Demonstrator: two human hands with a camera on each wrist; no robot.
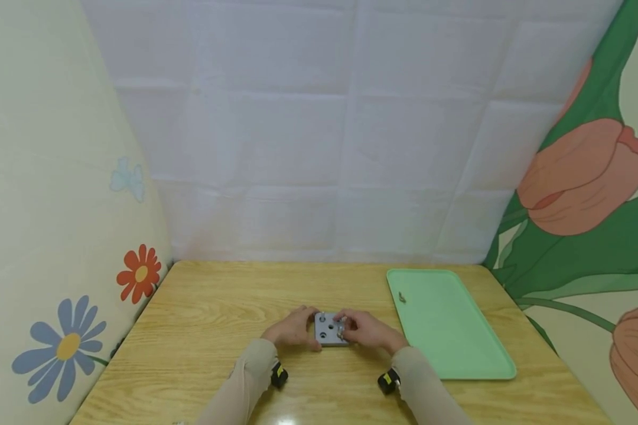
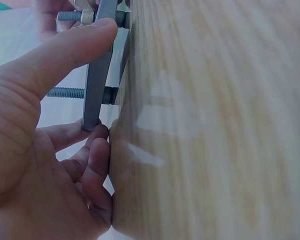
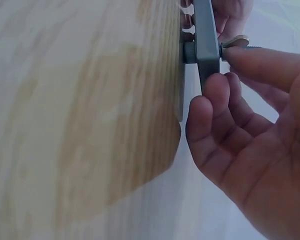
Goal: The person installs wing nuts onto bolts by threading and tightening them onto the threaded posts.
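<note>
A grey metal plate (image 1: 329,339) with holes lies raised off the table, between both hands. Bolts pass up through it; one bare bolt (image 2: 67,93) shows its thread, its head toward the tabletop. My left hand (image 1: 295,328) grips the plate's left side, thumb on the near edge and fingers at the far corner. On a bolt at the right side sits a brass-coloured wing nut (image 3: 236,41). My right hand (image 1: 371,332) pinches this wing nut, while its other fingers touch the plate's edge. Part of the nut is hidden by the fingertips.
A light green tray (image 1: 457,330) stands on the wooden table (image 1: 218,295) to the right. Near its left rim lies a small brass-coloured piece (image 1: 401,297), probably another wing nut. White cloth (image 1: 298,147) hangs behind the table, and flower-patterned panels flank it.
</note>
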